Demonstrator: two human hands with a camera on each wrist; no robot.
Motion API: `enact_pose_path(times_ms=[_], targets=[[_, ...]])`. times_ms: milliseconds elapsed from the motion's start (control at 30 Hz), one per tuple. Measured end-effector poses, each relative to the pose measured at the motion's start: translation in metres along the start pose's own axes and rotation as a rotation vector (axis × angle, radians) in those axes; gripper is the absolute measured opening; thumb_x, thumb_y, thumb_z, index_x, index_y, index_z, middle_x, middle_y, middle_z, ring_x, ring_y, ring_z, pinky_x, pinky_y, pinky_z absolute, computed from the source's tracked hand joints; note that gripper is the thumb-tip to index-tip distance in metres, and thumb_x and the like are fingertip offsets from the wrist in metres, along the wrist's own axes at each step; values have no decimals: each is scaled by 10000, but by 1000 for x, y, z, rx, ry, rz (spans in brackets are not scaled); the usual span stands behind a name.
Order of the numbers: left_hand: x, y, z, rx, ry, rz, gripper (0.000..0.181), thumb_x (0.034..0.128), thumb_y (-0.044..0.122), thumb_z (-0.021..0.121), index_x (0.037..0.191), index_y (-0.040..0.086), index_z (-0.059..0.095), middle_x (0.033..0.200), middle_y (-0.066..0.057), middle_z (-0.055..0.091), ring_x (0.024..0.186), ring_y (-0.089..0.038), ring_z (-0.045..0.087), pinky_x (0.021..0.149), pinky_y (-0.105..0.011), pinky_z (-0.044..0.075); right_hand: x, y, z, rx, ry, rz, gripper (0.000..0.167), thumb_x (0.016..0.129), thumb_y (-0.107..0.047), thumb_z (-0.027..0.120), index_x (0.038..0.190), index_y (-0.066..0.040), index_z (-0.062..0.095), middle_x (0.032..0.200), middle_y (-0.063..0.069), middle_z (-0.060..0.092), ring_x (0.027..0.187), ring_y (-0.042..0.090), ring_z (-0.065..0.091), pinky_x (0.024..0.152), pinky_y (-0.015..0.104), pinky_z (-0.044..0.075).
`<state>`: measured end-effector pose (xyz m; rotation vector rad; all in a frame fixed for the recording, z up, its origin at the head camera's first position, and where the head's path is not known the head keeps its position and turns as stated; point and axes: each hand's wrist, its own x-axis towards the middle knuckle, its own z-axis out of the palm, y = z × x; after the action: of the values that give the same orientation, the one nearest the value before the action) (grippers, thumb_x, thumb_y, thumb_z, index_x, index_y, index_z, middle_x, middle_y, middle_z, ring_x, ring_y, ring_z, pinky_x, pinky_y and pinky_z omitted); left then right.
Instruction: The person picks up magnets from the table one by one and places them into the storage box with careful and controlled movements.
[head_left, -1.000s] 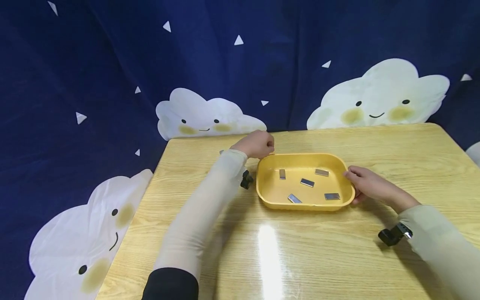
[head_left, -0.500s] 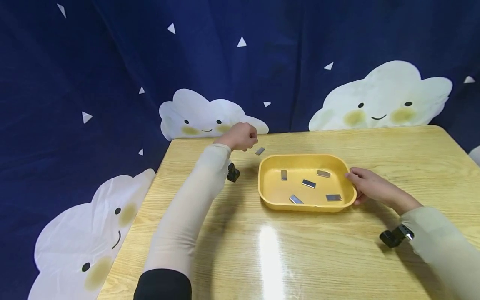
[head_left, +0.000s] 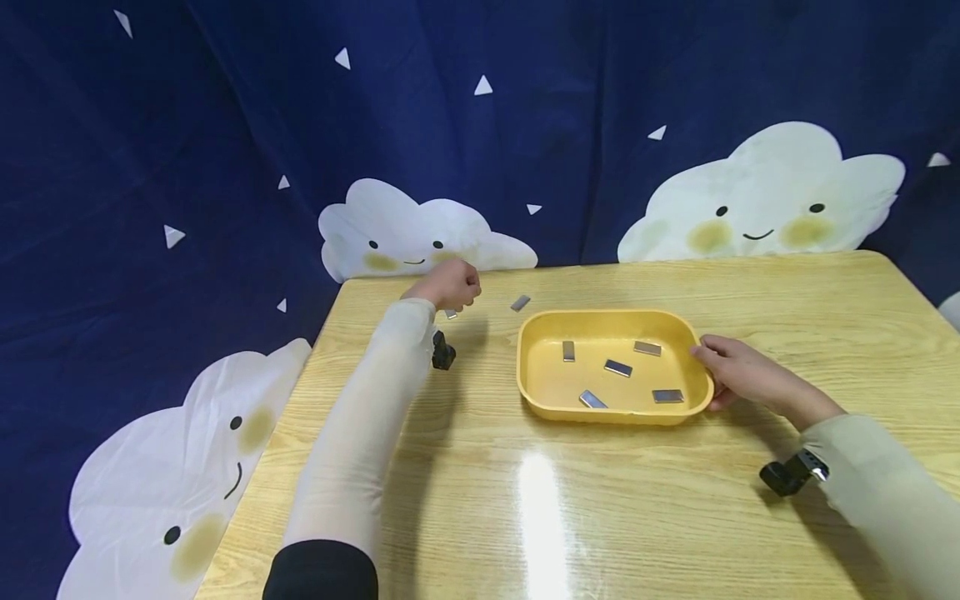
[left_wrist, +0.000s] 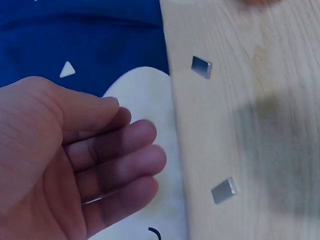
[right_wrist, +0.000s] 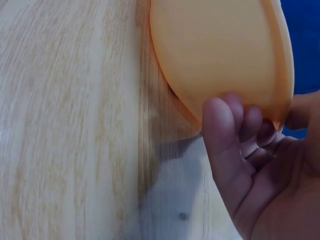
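Note:
My left hand (head_left: 450, 285) is above the table's back left part, fingers loosely curled; the left wrist view shows nothing between thumb and fingers. Partly hidden beneath it in the head view lies a small silver metal block (head_left: 451, 314). A second block (head_left: 521, 302) lies to its right, behind the tray's left corner. Both blocks, a lower one (left_wrist: 223, 190) and an upper one (left_wrist: 201, 67), appear in the left wrist view. My right hand (head_left: 738, 373) grips the right end of a yellow plastic tray (head_left: 615, 413), which has several similar blocks (head_left: 618, 367) spread over its floor.
The wooden table (head_left: 637, 508) reaches back to a dark blue curtain (head_left: 570, 100) printed with white clouds. Black cameras are strapped to both wrists. A bright light reflection streaks the tabletop in front of the tray.
My left hand has moved left, away from the tray's left corner. The block behind that corner has come into view. My right hand keeps its hold on the tray.

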<state>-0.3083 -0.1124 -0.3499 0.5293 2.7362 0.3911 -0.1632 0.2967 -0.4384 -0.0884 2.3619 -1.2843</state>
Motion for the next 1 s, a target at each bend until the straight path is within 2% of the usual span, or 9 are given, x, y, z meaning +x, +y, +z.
enact_pose_path(times_ms=[133, 300, 400, 500, 600, 700, 867, 933, 1000], targets=[[3, -9, 5, 25, 28, -47, 264, 1017, 194, 470, 819, 103, 618, 720, -6, 605, 619, -137, 617, 773, -333, 522, 1, 2, -1, 1, 5, -2, 389, 1095, -329, 284, 1064, 37, 410, 856, 125, 610, 666, 177, 659, 615, 367, 600], [8, -26, 17, 25, 63, -148, 286, 956, 140, 478, 671, 140, 496, 589, 32, 460, 527, -107, 408, 563, -276, 367, 2, 3, -1, 10, -4, -1, 400, 1094, -342, 281, 1075, 37, 406, 874, 133, 617, 677, 177, 664, 622, 367, 601], [10, -40, 24, 5, 79, -216, 168, 914, 116, 479, 799, 104, 601, 762, -20, 598, 639, -161, 463, 581, -295, 394, 1, 2, -1, 6, -2, -8, 397, 1095, -337, 280, 1070, 38, 407, 873, 138, 616, 669, 177, 657, 619, 369, 600], [11, -54, 32, -25, 97, -268, 291, 941, 164, 515, 1193, 103, 647, 1212, -70, 666, 1019, -244, 626, 837, -395, 528, 1, 2, -2, 9, 0, -13, 385, 1095, -326, 284, 1060, 36, 410, 861, 133, 614, 657, 174, 649, 614, 370, 598], [11, -64, 38, -64, 87, -306, 467, 972, 208, 520, 1426, 100, 503, 1472, -96, 525, 1334, -320, 512, 1069, -490, 449, 0, 2, -2, 21, -1, -15, 370, 1094, -314, 293, 1035, 33, 406, 842, 129, 613, 647, 170, 645, 610, 369, 596], [11, -69, 42, -89, 87, -324, 505, 988, 236, 521, 1468, 93, 457, 1510, -107, 486, 1389, -338, 462, 1115, -511, 410, 0, 2, -2, 24, -1, -18, 365, 1095, -311, 294, 1021, 30, 402, 831, 125, 610, 642, 169, 641, 605, 365, 594], [12, -69, 45, -55, 86, -354, 415, 985, 218, 504, 1370, 69, 550, 1407, -133, 574, 1275, -329, 552, 1064, -478, 456, 0, 4, -2, 21, 1, -14, 369, 1094, -319, 293, 1022, 26, 403, 805, 107, 600, 631, 176, 644, 597, 363, 593], [14, -69, 46, -38, 94, -408, 253, 967, 211, 502, 1117, 72, 649, 1130, -121, 666, 1011, -281, 618, 890, -413, 518, 0, 4, -2, 23, -2, -13, 372, 1094, -321, 292, 1028, 28, 404, 801, 106, 602, 626, 178, 645, 595, 365, 593], [16, -67, 46, -42, 116, -478, 208, 960, 224, 504, 831, 98, 608, 818, -68, 603, 742, -217, 541, 676, -349, 480, 1, 3, -1, 25, -4, -13, 373, 1094, -321, 294, 1032, 30, 405, 814, 112, 608, 631, 178, 647, 598, 368, 594]])
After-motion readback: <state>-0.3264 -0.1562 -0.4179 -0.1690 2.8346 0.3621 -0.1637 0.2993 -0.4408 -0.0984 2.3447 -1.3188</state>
